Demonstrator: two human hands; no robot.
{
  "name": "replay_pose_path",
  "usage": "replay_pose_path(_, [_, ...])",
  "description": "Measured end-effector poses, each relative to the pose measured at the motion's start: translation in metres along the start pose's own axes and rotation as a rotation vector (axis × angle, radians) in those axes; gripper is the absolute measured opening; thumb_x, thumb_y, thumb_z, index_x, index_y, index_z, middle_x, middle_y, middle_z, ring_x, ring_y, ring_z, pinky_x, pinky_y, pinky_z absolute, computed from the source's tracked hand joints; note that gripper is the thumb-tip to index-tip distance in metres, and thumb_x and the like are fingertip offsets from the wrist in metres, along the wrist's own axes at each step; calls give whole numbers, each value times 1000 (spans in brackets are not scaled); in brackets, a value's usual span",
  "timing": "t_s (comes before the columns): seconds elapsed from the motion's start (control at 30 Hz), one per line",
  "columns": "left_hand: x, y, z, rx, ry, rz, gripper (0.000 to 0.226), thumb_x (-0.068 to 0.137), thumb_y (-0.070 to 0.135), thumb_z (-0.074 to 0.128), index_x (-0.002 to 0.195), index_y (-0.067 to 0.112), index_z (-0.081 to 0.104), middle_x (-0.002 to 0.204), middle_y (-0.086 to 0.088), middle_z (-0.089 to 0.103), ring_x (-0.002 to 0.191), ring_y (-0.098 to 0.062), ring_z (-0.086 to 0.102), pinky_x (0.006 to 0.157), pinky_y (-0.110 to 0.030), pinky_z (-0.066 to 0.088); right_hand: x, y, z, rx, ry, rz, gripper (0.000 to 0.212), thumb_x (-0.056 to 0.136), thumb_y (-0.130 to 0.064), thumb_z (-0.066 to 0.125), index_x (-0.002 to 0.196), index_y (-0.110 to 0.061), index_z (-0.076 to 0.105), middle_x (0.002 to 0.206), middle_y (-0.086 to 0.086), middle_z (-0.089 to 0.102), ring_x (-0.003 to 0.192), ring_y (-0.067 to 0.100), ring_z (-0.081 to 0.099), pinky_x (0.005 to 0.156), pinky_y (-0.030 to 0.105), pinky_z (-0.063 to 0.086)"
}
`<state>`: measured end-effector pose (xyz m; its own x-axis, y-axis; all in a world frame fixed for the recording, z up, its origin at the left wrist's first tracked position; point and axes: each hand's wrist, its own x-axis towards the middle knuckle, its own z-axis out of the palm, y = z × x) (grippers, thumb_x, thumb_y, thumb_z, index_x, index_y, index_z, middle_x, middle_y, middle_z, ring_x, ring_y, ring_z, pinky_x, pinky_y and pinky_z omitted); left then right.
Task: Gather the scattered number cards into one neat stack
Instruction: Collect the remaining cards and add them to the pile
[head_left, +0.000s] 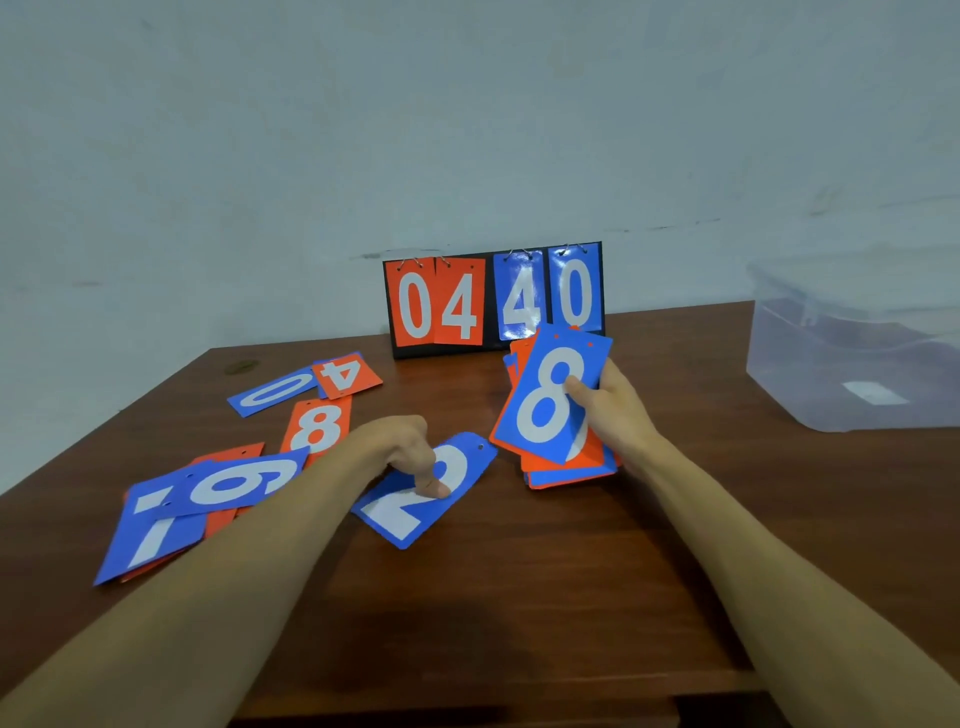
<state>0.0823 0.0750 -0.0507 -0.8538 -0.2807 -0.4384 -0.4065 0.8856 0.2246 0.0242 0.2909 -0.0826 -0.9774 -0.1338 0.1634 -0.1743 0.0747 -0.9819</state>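
At lower centre of the frame, the left hand presses a fingertip on the blue 2 card, flat on the wooden table; its grip is not closed on anything. I judge the pick-up step is in hand: next, lift that card's edge and carry it over. Right of centre, the right hand clasps the gathered stack, blue 8 on top, slightly fanned. Loose cards overlap at left; further back stands a scoreboard.

A black scoreboard reading 04 40 is standing upper centre on the brown wooden table; a clear plastic bin is sitting at right.
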Motion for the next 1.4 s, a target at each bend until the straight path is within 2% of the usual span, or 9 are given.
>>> replay_pose_path(0.23, [7, -13, -9, -493, 223, 41, 67, 86, 7, 68, 145, 10, 35, 134, -14, 53, 111, -27, 59, 88, -37, 54, 1, -1, -2, 41, -18, 88, 16, 97, -20, 51, 112, -25, 48, 98, -6, 63, 80, 10, 65, 59, 22, 54])
replay_pose_path(0.37, [5, -22, -17, -1270, 159, 202, 49, 89, 3, 61, 136, 8, 48, 117, -14, 65, 97, -27, 67, 86, -46, 55, -1, -1, 6, 34, -57, 166, 26, 97, -20, 52, 122, -18, 49, 111, 3, 67, 91, 20, 68, 76, 38, 58])
replay_pose_path(0.43, [1, -15, -13, -1401, 117, 326, 41, 88, 8, 64, 127, 9, 54, 113, -12, 68, 96, -25, 69, 82, -43, 57, -3, -3, 14, 47, -98, 136, 28, 97, -20, 52, 124, -18, 49, 114, 4, 68, 92, 22, 70, 81, 43, 58])
replay_pose_path(0.63, [9, 9, 9, -1016, 374, 343, 39, 84, 33, 70, 111, 19, 45, 99, 8, 57, 85, -6, 61, 59, -21, 50, -7, -14, 40, 47, -242, -44, 33, 97, -30, 47, 129, -24, 43, 114, -3, 67, 89, 13, 71, 73, 29, 60])
replay_pose_path(0.8, [12, 1, 13, -1116, 281, 438, 41, 93, 34, 58, 128, 18, 43, 124, 2, 59, 103, -15, 62, 74, -27, 56, -7, -21, 59, -79, -302, -201, 40, 96, -17, 52, 132, -24, 36, 113, -13, 59, 88, -6, 66, 69, 15, 55])
replay_pose_path(0.93, [5, -2, -4, -1062, 570, 656, 36, 98, 17, 51, 131, 20, 37, 112, 13, 55, 93, 0, 59, 68, -13, 54, -1, -35, 81, -52, -224, -292, 42, 98, -13, 47, 137, -18, 35, 118, -8, 57, 98, -1, 62, 74, 13, 53])
replay_pose_path(1.03, [3, -3, -9, -1062, 664, 708, 39, 97, 13, 52, 132, 20, 34, 106, 15, 54, 96, -4, 59, 75, -16, 54, 3, -40, 95, -38, -188, -318, 41, 98, -10, 46, 138, -14, 35, 125, 0, 57, 109, 9, 59, 86, 17, 53])
replay_pose_path(1.23, [14, -22, 12, -1199, 437, 638, 46, 96, 4, 49, 128, 31, 31, 117, 6, 57, 102, -9, 62, 84, -29, 56, -3, -27, 111, 64, -144, -148, 36, 95, -13, 52, 127, -25, 40, 120, -1, 61, 109, 16, 62, 95, 45, 52])
replay_pose_path(1.4, [14, -19, 19, -1153, 344, 640, 48, 96, 2, 46, 131, 29, 28, 114, 6, 57, 95, -8, 63, 67, -18, 56, -10, -23, 107, 107, -114, -138, 30, 96, -14, 52, 122, -25, 42, 114, -4, 62, 104, 11, 63, 88, 36, 55])
